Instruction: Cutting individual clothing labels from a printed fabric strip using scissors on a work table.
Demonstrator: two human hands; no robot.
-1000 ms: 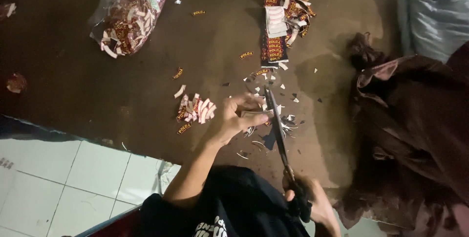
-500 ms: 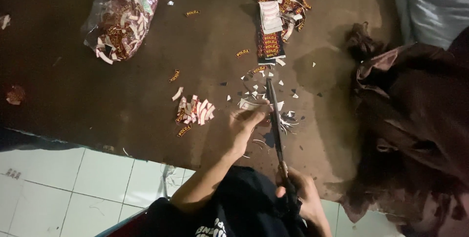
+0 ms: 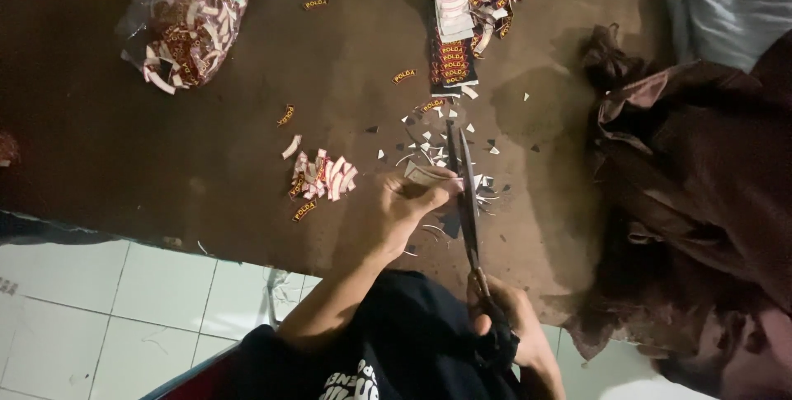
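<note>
Scissors serve as the reference: long blades nearly together on a small label piece pinched in the left hand, just left of the blades. Right hand has its grip clamped round the handles, nearest the body. Work judged partway through: a small heap of cut labels lies further left, offcut scraps ring the blade tips, while uncut label strips wait beyond the tips and a full bag of labels sits far left on the brown desk

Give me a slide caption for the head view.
Left hand feeds a small label into long scissors worked by the right hand.
</note>
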